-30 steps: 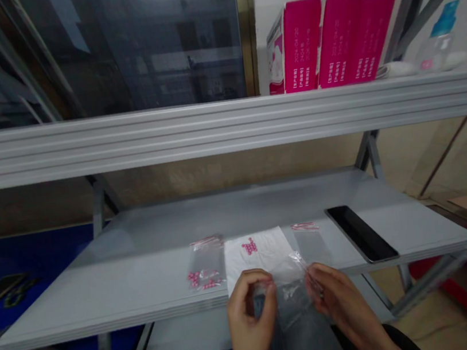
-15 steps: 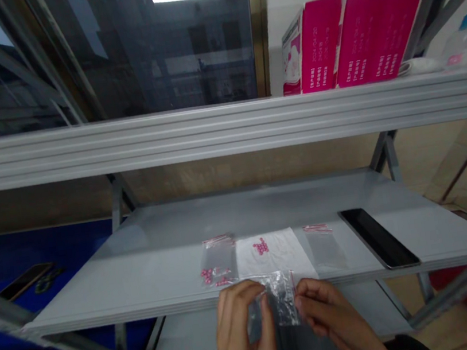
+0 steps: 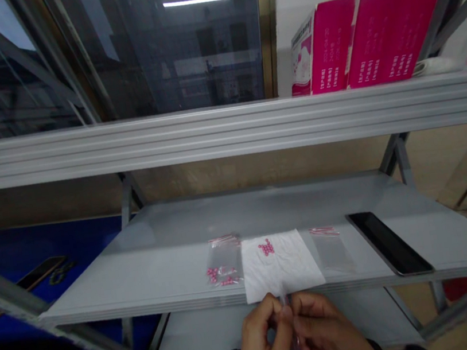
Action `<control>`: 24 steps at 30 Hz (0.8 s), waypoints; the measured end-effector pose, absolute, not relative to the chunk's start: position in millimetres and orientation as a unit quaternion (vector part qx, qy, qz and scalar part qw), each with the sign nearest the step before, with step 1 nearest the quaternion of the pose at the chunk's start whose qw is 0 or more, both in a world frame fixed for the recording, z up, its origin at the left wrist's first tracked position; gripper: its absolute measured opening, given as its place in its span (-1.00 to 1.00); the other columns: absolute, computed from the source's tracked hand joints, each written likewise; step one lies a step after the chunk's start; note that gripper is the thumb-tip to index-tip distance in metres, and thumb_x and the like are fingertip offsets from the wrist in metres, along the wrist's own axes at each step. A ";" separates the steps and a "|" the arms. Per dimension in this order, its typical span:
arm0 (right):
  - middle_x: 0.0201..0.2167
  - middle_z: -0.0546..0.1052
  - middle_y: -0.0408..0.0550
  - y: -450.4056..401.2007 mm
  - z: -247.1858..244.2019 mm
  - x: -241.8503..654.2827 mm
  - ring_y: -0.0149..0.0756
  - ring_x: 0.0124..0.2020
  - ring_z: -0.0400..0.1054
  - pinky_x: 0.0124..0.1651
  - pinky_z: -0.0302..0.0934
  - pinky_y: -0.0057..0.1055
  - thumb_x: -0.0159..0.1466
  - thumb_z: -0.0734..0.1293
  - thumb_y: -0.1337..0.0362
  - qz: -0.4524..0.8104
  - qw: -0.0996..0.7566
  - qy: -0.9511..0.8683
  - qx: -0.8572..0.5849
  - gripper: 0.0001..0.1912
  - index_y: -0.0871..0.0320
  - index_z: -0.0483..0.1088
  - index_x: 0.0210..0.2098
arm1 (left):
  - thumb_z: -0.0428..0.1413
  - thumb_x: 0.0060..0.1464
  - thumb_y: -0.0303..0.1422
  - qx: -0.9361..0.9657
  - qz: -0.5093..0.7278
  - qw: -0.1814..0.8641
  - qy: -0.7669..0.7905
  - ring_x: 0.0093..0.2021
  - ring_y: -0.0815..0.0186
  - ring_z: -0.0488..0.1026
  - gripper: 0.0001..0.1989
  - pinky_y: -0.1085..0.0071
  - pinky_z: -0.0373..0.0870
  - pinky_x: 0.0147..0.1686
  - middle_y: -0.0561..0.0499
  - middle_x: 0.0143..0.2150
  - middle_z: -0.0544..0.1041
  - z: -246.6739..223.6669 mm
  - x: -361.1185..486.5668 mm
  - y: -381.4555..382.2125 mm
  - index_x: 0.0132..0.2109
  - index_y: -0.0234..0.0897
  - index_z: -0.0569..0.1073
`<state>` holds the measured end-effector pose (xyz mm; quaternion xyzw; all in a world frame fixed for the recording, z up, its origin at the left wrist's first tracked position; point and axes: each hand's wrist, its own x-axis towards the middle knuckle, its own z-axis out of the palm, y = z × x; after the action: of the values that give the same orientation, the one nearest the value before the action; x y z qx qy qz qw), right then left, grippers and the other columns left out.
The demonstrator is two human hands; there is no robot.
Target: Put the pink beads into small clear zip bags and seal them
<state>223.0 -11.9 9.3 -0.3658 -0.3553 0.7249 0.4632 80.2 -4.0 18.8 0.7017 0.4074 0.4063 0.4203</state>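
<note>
My left hand [image 3: 267, 338] and my right hand [image 3: 327, 327] are close together just in front of the shelf's near edge, both pinching a small clear zip bag [image 3: 283, 295]. The bag is turned nearly edge-on, and the fingers hide most of it. Beyond them a white paper napkin [image 3: 257, 282] overhangs the edge slightly. A small cluster of pink beads [image 3: 266, 247] lies on the napkin. To its left are clear zip bags [image 3: 225, 252] with pink beads inside. Flat clear zip bags [image 3: 333, 252] with red seal lines lie on the right.
A dark phone [image 3: 388, 243] rests on the right of the grey shelf [image 3: 144, 280]. Pink boxes [image 3: 334, 45] stand on the upper shelf [image 3: 168, 141], whose thick front edge crosses the view. Another phone [image 3: 41, 273] lies on a blue surface at left.
My hands have drawn together, and the clear bag, earlier spread flat between them, is now turned edge-on and mostly covered by fingers. The view has shifted slightly left.
</note>
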 end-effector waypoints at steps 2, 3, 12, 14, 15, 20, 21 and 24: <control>-0.69 0.29 -0.28 -12.1 10.7 221.3 -0.55 -0.71 0.09 -0.67 -0.15 -0.59 -0.03 0.52 -0.14 0.699 0.476 -0.363 -0.390 -0.48 0.12 0.27 -0.55 | -0.12 0.34 -0.28 0.726 0.408 0.378 0.405 -0.47 0.33 0.40 -0.66 0.49 0.28 -0.43 0.06 -0.51 0.42 21.7 79.1 -5.4 -0.43 -0.22 0.29; -0.71 0.26 -0.30 -12.0 11.1 219.9 -0.54 -0.71 0.07 -0.66 -0.14 -0.57 0.01 0.49 -0.14 0.673 0.483 -0.384 -0.407 -0.50 0.12 0.27 -0.55 | -0.12 0.33 -0.31 0.738 0.406 0.352 0.408 -0.48 0.34 0.41 -0.67 0.50 0.27 -0.44 0.06 -0.51 0.43 22.7 78.7 -5.9 -0.43 -0.22 0.30; -0.66 0.24 -0.24 -13.1 19.6 213.5 -0.40 -0.59 0.15 -0.51 0.06 -0.48 0.12 0.31 0.16 0.413 0.554 -0.502 -0.520 -0.74 0.10 0.23 -0.62 | -0.03 0.20 -0.50 0.752 0.444 0.151 0.464 -0.63 0.44 0.31 -0.72 0.56 0.18 -0.60 0.18 -0.61 0.29 27.7 67.1 -8.4 -0.49 -0.19 0.21; -0.68 0.20 -0.26 -13.0 21.8 215.4 -0.42 -0.61 0.10 -0.52 0.03 -0.48 0.09 0.29 0.17 0.421 0.553 -0.501 -0.517 -0.75 0.10 0.21 -0.64 | 0.07 0.19 -0.42 0.750 0.483 0.130 0.433 -0.57 0.40 0.37 -0.77 0.53 0.30 -0.53 0.16 -0.56 0.35 32.9 64.0 -7.4 -0.44 -0.19 0.26; -0.69 0.17 -0.27 -12.8 22.6 216.3 -0.42 -0.62 0.07 -0.53 0.01 -0.48 0.08 0.28 0.17 0.432 0.548 -0.502 -0.511 -0.75 0.09 0.21 -0.64 | 0.15 0.14 -0.35 0.756 0.492 0.127 0.412 -0.46 0.34 0.46 -0.86 0.48 0.41 -0.44 0.10 -0.46 0.44 34.8 62.8 -6.8 -0.36 -0.20 0.34; -0.69 0.16 -0.28 -11.1 22.3 219.9 -0.43 -0.63 0.06 -0.54 -0.01 -0.48 0.06 0.28 0.15 0.480 0.515 -0.507 -0.498 -0.77 0.10 0.22 -0.64 | 0.42 -0.18 -0.30 0.814 0.429 0.164 0.356 0.16 -0.06 0.43 -0.11 0.00 0.42 0.12 -0.20 0.18 0.46 29.4 59.9 -3.9 0.28 -0.15 0.22; -0.69 0.17 -0.28 -10.8 21.5 220.7 -0.43 -0.63 0.06 -0.54 -0.01 -0.48 0.06 0.28 0.16 0.478 0.511 -0.510 -0.500 -0.77 0.10 0.22 -0.64 | 0.42 -0.18 -0.35 0.813 0.424 0.174 0.359 0.14 -0.04 0.44 -0.09 -0.02 0.42 0.11 -0.17 0.15 0.48 26.2 60.1 -3.4 0.29 -0.11 0.20; -0.68 0.20 -0.27 -9.8 19.0 223.1 -0.42 -0.61 0.10 -0.52 0.00 -0.48 0.05 0.26 0.21 0.451 0.506 -0.525 -0.514 -0.82 0.10 0.22 -0.63 | 0.40 -0.19 -0.46 0.799 0.431 0.210 0.364 0.04 0.02 0.50 -0.12 0.01 0.48 0.03 -0.09 0.05 0.52 17.6 62.1 -1.1 0.28 -0.05 0.23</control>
<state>223.1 -9.8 19.0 -0.5142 -0.5253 0.4513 0.5059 62.1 -1.1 17.6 0.7986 0.3638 0.4310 0.2099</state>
